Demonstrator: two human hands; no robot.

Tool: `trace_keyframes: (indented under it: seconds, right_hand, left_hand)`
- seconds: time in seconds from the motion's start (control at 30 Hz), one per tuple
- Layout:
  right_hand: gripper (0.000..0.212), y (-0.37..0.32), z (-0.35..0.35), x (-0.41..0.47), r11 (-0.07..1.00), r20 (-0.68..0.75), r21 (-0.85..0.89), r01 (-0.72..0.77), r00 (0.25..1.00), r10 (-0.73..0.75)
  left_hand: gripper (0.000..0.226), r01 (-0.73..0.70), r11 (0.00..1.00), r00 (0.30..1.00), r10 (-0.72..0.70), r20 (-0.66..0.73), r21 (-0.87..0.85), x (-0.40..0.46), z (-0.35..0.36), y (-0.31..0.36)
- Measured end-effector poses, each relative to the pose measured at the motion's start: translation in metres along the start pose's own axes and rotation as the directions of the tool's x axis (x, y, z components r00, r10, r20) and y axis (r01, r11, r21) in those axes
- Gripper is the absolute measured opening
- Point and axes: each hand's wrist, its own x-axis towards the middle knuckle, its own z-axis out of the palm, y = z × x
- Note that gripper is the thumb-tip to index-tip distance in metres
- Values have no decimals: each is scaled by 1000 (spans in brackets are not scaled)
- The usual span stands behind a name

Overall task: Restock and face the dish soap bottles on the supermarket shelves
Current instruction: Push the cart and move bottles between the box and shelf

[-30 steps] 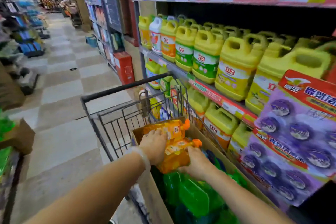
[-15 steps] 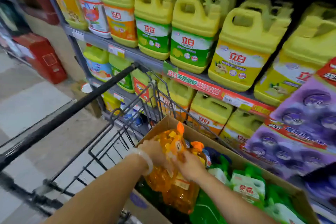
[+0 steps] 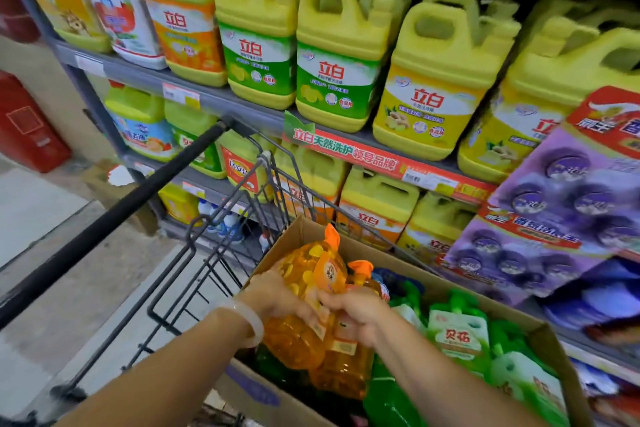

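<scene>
Both orange soap bottles point(image 3: 322, 315) are rising further out of the cardboard box point(image 3: 540, 333) in the cart point(image 3: 221, 253) than a moment ago. My left hand point(image 3: 277, 295) and right hand point(image 3: 360, 312) are each grasping a bottle, fingers point(image 3: 308, 314) curled round them, just above the box's near-left corner. Lifting clear is, I judge, preparing placement on the shelf point(image 3: 207, 97) beyond the box.
</scene>
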Motion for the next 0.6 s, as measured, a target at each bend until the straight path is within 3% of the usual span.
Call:
trace_keyframes:
  seconds: [0.1, 0.2, 0.33, 0.43, 0.5, 0.6]
  right_hand:
    - [38, 0, -15, -19, 986, 23, 126, 109, 993, -113]
    - [40, -4, -44, -49, 962, 68, 167, 216, 971, -230]
    - [44, -2, -106, -114, 898, 48, 139, 416, 903, -426]
    - [58, 15, -162, -165, 779, -109, 90, 620, 784, -611]
    - [67, 36, -205, -196, 696, -196, 56, 716, 691, -695]
    - [59, 77, -271, -251, 621, -312, 12, 784, 593, -743]
  left_hand:
    - [108, -65, 977, 996, 75, 45, -203, -22, -1, 10]
    - [71, -204, 935, 975, 222, 29, -289, -53, 13, 30]
    - [91, -384, 880, 916, 400, 1, -280, -95, 57, 69]
    - [100, -510, 820, 848, 530, 10, -258, -130, 109, 105]
    - [94, -571, 779, 799, 600, 43, -260, -154, 154, 128]
    - [70, -638, 723, 735, 675, 73, -265, -188, 232, 157]
